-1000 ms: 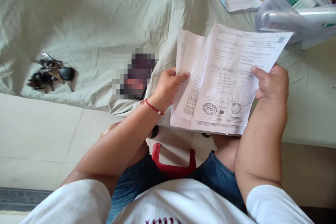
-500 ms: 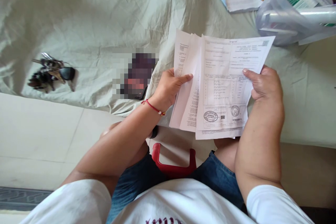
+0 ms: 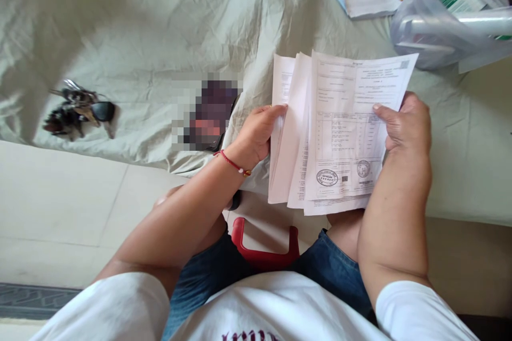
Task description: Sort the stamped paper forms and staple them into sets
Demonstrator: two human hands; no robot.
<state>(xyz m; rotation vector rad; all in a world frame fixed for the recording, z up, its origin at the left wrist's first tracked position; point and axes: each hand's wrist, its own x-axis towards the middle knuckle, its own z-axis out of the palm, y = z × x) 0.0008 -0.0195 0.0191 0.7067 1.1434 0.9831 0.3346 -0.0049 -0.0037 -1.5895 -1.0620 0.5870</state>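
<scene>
A fanned stack of printed paper sheets (image 3: 344, 160) is held up between my two hands above my lap. The front sheet carries a table, small print and two dark round stamps. My left hand (image 3: 262, 130) pinches the left edge of the rear sheets, thumb in front and the fingers hidden behind. My right hand (image 3: 406, 122) grips the right edge of the stack, its thumb lying on the front sheet. A red bracelet (image 3: 236, 164) circles my left wrist.
A bunch of keys (image 3: 82, 109) and a phone (image 3: 212, 114), partly pixelated, lie on the pale green sheet (image 3: 160, 26). At the upper right are a notepad with a pen (image 3: 368, 0) and a clear plastic tub (image 3: 416, 37) holding a bottle. A red frame-like piece (image 3: 266, 258) shows between my knees.
My left thumb has slid slightly left, toward the edge of the rear sheets. Those sheets have shifted right and fanned differently, and the front sheet tilts a little. My right hand has barely moved.
</scene>
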